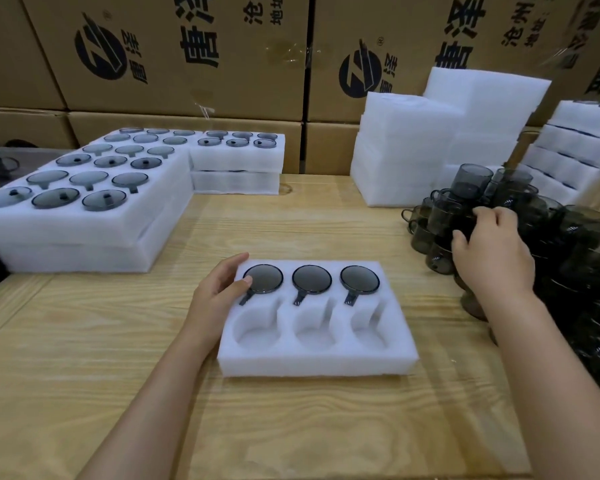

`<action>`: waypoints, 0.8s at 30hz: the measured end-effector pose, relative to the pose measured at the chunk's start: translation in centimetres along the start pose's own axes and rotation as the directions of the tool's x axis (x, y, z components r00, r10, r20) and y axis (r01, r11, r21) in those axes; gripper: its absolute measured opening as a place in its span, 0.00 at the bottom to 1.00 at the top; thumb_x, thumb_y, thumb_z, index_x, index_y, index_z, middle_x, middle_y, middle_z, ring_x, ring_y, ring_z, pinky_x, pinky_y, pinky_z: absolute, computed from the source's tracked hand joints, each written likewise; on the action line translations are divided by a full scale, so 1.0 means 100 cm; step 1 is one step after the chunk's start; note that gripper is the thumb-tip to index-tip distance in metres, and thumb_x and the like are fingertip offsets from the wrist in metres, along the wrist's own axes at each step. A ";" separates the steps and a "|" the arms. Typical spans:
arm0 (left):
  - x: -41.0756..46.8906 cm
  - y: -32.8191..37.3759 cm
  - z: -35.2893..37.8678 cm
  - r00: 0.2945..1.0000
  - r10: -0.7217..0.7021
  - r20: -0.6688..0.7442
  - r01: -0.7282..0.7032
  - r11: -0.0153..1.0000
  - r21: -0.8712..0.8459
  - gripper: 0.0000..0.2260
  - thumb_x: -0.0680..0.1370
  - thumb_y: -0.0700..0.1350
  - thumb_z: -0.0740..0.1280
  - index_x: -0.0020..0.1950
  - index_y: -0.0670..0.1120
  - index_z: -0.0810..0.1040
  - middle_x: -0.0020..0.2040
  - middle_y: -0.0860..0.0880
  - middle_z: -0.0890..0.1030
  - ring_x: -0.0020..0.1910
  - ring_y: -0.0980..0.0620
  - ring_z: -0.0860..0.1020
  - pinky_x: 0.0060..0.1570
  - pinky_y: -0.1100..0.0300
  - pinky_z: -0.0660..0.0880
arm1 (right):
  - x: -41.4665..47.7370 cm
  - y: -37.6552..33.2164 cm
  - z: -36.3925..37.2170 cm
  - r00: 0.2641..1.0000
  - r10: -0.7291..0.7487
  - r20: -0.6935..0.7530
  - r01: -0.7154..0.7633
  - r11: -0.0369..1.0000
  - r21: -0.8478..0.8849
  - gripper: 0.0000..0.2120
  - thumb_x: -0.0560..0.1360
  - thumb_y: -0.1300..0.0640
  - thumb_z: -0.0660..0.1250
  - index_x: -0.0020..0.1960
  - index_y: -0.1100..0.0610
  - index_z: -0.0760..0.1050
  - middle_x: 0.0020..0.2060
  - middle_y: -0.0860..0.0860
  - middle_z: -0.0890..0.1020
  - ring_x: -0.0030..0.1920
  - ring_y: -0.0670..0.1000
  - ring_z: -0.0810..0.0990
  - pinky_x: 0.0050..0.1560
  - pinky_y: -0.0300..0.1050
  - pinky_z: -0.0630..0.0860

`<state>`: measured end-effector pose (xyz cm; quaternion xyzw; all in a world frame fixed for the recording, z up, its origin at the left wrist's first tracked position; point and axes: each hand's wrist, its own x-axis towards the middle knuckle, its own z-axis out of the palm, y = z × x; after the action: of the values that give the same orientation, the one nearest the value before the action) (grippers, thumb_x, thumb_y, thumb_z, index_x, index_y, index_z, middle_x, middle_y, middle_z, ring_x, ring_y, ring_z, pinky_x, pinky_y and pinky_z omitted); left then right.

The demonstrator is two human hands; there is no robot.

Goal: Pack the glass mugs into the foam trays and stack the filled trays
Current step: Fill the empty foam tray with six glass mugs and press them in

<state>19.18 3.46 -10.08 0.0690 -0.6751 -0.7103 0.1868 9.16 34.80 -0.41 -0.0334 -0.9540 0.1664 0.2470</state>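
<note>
Foam tray (317,362) half packed: three mugs (311,278) sit in its far row, and the three near pockets are empty. Filled trays (84,216) stand stacked to its far left. Left grip (219,289) clasps the tray's left edge. Right grip (492,251), right of the tray, curls round a loose mug (465,221), judged not yet lifted.

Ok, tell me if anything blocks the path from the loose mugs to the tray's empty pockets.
Nothing visible does. The right hand grips at the loose mugs; only bare table lies between them and the foam tray. Its three near pockets are open, and the left hand holds the far left corner, clear of them.
</note>
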 end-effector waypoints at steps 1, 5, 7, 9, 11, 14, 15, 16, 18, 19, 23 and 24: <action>0.000 0.000 0.000 1.000 0.002 0.001 -0.002 1.000 0.005 0.18 0.71 0.43 0.68 0.60 0.53 0.78 0.49 0.58 0.83 0.49 0.61 0.80 0.43 0.69 0.74 | 0.004 0.005 0.001 0.999 -0.007 -0.048 0.006 1.000 -0.015 0.21 0.78 0.57 0.62 0.69 0.63 0.65 0.68 0.61 0.64 0.60 0.68 0.70 0.51 0.59 0.71; 0.001 -0.001 -0.001 1.000 0.012 -0.005 -0.012 1.000 0.013 0.16 0.73 0.42 0.69 0.60 0.53 0.78 0.51 0.56 0.82 0.51 0.59 0.80 0.45 0.67 0.74 | 0.024 0.022 -0.003 0.955 -0.019 -0.296 -0.030 0.986 -0.162 0.22 0.74 0.58 0.65 0.65 0.65 0.66 0.64 0.66 0.68 0.61 0.68 0.66 0.57 0.61 0.65; 0.001 -0.002 -0.001 1.000 0.019 -0.003 -0.019 1.000 0.015 0.15 0.76 0.37 0.67 0.60 0.52 0.78 0.52 0.56 0.81 0.52 0.57 0.79 0.46 0.67 0.73 | 0.035 0.029 -0.006 0.967 0.040 -0.250 -0.104 0.962 -0.251 0.24 0.74 0.56 0.66 0.65 0.66 0.66 0.64 0.66 0.68 0.63 0.67 0.63 0.62 0.61 0.61; 0.001 -0.001 0.000 1.000 0.019 -0.002 -0.019 1.000 0.020 0.15 0.75 0.39 0.68 0.60 0.52 0.78 0.53 0.55 0.81 0.53 0.56 0.79 0.47 0.65 0.73 | 0.043 0.034 -0.008 0.982 0.120 -0.144 -0.165 0.919 -0.359 0.23 0.75 0.55 0.64 0.66 0.65 0.66 0.66 0.66 0.67 0.67 0.66 0.60 0.67 0.60 0.56; -0.001 0.001 0.000 1.000 0.010 -0.006 -0.010 1.000 0.020 0.19 0.70 0.45 0.68 0.61 0.52 0.78 0.54 0.54 0.81 0.54 0.56 0.79 0.49 0.63 0.73 | 0.048 0.038 -0.008 0.984 0.162 -0.079 -0.180 0.883 -0.434 0.21 0.76 0.55 0.63 0.66 0.63 0.68 0.66 0.65 0.68 0.68 0.65 0.59 0.70 0.60 0.53; -0.002 0.001 0.001 1.000 0.013 -0.012 -0.013 0.999 0.034 0.21 0.68 0.47 0.67 0.62 0.51 0.77 0.56 0.53 0.81 0.55 0.56 0.79 0.49 0.63 0.73 | 0.056 0.040 -0.006 0.983 0.161 -0.090 -0.184 0.872 -0.453 0.19 0.74 0.58 0.64 0.64 0.63 0.69 0.64 0.64 0.71 0.67 0.64 0.63 0.70 0.64 0.51; -0.002 0.001 0.001 1.000 0.015 -0.013 -0.014 0.999 0.036 0.21 0.68 0.47 0.67 0.62 0.51 0.77 0.56 0.53 0.81 0.55 0.56 0.79 0.49 0.63 0.73 | 0.059 0.040 -0.006 0.982 0.161 -0.096 -0.187 0.873 -0.450 0.19 0.73 0.59 0.65 0.63 0.63 0.70 0.63 0.64 0.72 0.66 0.64 0.64 0.70 0.65 0.51; -0.002 0.001 0.001 1.000 0.015 -0.014 -0.015 0.999 0.035 0.21 0.68 0.47 0.67 0.62 0.50 0.77 0.56 0.52 0.81 0.55 0.56 0.79 0.49 0.62 0.72 | 0.061 0.039 -0.008 0.982 0.166 -0.090 -0.189 0.869 -0.458 0.18 0.73 0.60 0.65 0.61 0.63 0.71 0.61 0.64 0.73 0.66 0.64 0.65 0.70 0.65 0.52; -0.001 0.001 0.001 1.000 0.017 -0.012 -0.016 0.999 0.036 0.20 0.70 0.45 0.68 0.62 0.50 0.77 0.56 0.51 0.81 0.55 0.55 0.78 0.50 0.61 0.72 | 0.064 0.037 -0.009 0.983 0.178 -0.048 -0.178 0.845 -0.505 0.14 0.71 0.60 0.66 0.56 0.62 0.74 0.59 0.63 0.74 0.65 0.63 0.66 0.70 0.64 0.52; -0.001 0.001 0.000 1.000 0.019 -0.011 -0.019 0.999 0.038 0.18 0.72 0.42 0.68 0.62 0.50 0.77 0.56 0.51 0.80 0.55 0.54 0.78 0.50 0.61 0.72 | 0.064 0.036 -0.010 0.983 0.179 -0.030 -0.168 0.831 -0.531 0.10 0.71 0.61 0.67 0.51 0.61 0.76 0.57 0.62 0.75 0.64 0.63 0.67 0.70 0.63 0.52; -0.001 0.000 0.000 0.999 0.031 -0.011 -0.031 0.998 0.049 0.16 0.77 0.34 0.64 0.62 0.49 0.77 0.56 0.51 0.80 0.55 0.56 0.78 0.49 0.65 0.73 | 0.063 0.031 -0.014 0.984 0.176 -0.005 -0.150 0.820 -0.552 0.11 0.70 0.61 0.68 0.33 0.57 0.68 0.48 0.60 0.76 0.60 0.62 0.69 0.70 0.62 0.52; -0.001 0.001 0.000 0.999 0.032 -0.009 -0.032 0.998 0.051 0.16 0.77 0.34 0.64 0.61 0.49 0.77 0.55 0.51 0.80 0.53 0.58 0.78 0.47 0.67 0.73 | 0.062 0.029 -0.016 0.986 0.167 -0.017 -0.149 0.827 -0.542 0.12 0.70 0.61 0.68 0.32 0.57 0.67 0.46 0.60 0.76 0.59 0.62 0.70 0.70 0.62 0.53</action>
<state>19.26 3.49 -10.03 0.0666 -0.6930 -0.6895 0.1998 4.44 38.94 2.78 -0.1780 -0.9598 -0.0893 0.1980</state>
